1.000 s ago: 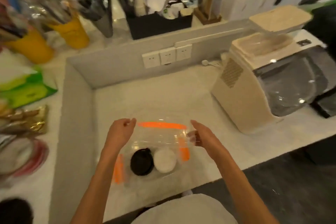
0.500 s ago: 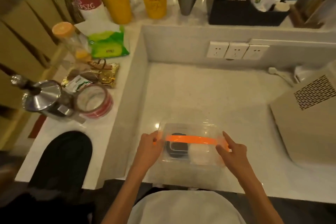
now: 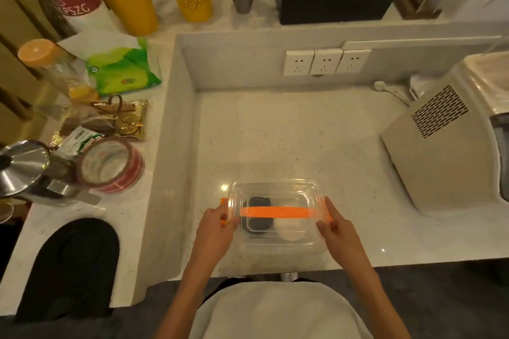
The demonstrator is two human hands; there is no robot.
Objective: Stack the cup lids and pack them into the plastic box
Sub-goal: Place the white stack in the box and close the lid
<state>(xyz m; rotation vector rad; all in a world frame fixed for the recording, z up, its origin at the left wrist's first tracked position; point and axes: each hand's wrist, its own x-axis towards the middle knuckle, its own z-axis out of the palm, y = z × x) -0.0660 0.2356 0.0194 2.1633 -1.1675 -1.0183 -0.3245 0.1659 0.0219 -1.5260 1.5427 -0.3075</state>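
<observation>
Both hands are on the clear plastic box point(image 3: 276, 215), one at each short end. The left hand point(image 3: 217, 228) is curled against the box's left side, fingers pinching the orange clasp point(image 3: 224, 210) there. The right hand point(image 3: 337, 231) presses the right side with its fingers laid nearly flat along the wall, over the clasp on that end. An orange handle point(image 3: 278, 212) runs across the closed lid from one hand to the other.

Through the lid I can see the black cup lids point(image 3: 256, 224) in the left half of the box and the white cup lids point(image 3: 289, 231) in the right half, side by side; how many are stacked I cannot tell.

The box sits on the pale speckled counter point(image 3: 289, 135), close to its near edge. To the right of the box, well apart, stands a cream machine point(image 3: 438, 157). Behind the box, on the back wall, are three white sockets point(image 3: 326, 61). On the raised ledge left of the box lie a roll of red tape point(image 3: 110, 165) and a green wipes pack point(image 3: 121, 70).
</observation>
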